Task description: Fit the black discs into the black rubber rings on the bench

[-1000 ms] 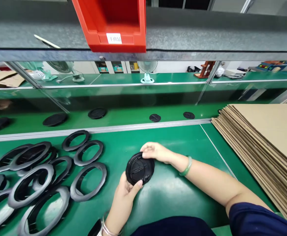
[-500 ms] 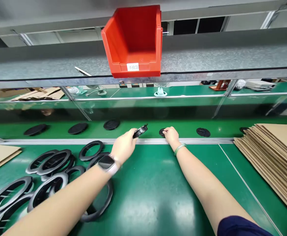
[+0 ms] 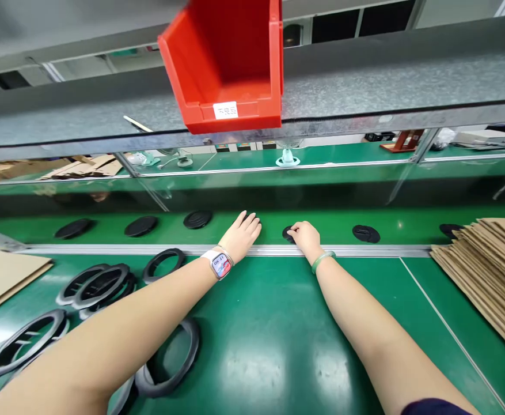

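Observation:
Both my arms reach forward over the green bench to the conveyor belt [image 3: 330,222]. My left hand [image 3: 241,235], with a watch on its wrist, lies flat with fingers stretched over a black round cover [image 3: 249,218] that rests on the belt. My right hand [image 3: 306,236], with a green bangle on its wrist, has its fingers curled onto a small black disc [image 3: 287,233] on the belt. The two hands are about a hand's width apart.
More black discs [image 3: 141,225] lie spaced along the belt, one [image 3: 365,233] to the right. Several black rings [image 3: 97,282] are piled at the left of the bench. Cardboard sheets [image 3: 489,265] are stacked at the right. A red bin [image 3: 230,63] sits on the shelf overhead.
Both hands held the black cover near me, then reached out to the belt. The left hand has set the cover down on the belt and flattened; the right went to the small disc.

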### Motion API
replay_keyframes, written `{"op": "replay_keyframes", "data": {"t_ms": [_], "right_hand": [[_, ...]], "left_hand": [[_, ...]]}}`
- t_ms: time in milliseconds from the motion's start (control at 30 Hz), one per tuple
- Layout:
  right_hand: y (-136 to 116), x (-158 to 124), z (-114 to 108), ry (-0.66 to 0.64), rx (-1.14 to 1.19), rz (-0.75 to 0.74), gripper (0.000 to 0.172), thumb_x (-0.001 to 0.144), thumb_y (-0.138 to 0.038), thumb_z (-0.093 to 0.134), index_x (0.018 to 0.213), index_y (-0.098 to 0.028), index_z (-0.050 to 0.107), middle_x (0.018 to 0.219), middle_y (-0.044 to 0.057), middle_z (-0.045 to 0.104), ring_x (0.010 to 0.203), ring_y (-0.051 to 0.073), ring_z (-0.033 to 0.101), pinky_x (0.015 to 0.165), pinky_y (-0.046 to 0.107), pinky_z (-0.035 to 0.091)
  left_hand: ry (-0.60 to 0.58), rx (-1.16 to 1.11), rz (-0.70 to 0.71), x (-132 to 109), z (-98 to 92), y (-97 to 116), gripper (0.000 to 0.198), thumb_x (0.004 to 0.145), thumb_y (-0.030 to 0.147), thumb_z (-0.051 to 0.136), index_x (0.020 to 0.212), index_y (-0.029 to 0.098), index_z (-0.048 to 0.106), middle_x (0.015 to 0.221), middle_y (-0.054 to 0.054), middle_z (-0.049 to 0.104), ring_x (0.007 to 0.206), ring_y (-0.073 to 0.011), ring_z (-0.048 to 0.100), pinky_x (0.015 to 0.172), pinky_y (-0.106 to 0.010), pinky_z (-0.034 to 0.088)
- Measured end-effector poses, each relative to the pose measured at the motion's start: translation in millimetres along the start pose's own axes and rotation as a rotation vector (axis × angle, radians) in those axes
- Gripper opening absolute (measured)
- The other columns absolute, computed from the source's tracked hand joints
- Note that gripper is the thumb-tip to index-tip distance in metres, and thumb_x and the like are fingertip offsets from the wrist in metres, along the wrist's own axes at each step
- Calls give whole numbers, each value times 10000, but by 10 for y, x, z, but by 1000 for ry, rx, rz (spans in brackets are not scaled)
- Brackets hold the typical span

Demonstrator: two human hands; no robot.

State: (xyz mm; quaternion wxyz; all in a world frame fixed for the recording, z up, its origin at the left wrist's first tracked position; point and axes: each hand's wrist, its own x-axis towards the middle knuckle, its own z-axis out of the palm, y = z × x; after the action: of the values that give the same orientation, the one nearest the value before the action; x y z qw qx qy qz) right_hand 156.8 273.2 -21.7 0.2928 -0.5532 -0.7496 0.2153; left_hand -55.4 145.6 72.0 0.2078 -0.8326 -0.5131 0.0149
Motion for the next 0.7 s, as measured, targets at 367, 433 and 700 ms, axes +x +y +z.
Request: {"op": "replay_keyframes", "data": {"t_ms": [367, 433, 700], "right_hand": [[-11, -194, -151, 144, 354, -150, 280, 880, -388, 612, 818, -143, 732, 917, 104, 654, 846, 221, 592, 811, 349, 456], [-40, -332, -192, 136, 414, -179, 337, 873, -451, 607, 815, -142, 728, 893, 109, 648, 800, 222, 580, 774, 364, 465], [-26, -1089, -502, 0, 498, -313, 388, 803, -545, 636, 815, -172, 739, 858, 93, 645, 735, 218, 576, 705, 378, 485]], "left_hand": [[-11, 103, 17, -803, -800, 600, 388, 939, 81, 437, 1296, 58, 589, 1333, -190, 633, 1397, -333, 443, 1214, -569, 234], [-25, 81, -21, -924, -887, 694, 381, 939, 76, 438, 1288, 69, 590, 1324, -192, 633, 1392, -322, 444, 1207, -562, 238], [-179, -137, -454, -1691, -1193, 1047, 153, 913, 253, 571, 911, 132, 663, 911, -167, 684, 927, -324, 646, 851, -456, 489]]}}
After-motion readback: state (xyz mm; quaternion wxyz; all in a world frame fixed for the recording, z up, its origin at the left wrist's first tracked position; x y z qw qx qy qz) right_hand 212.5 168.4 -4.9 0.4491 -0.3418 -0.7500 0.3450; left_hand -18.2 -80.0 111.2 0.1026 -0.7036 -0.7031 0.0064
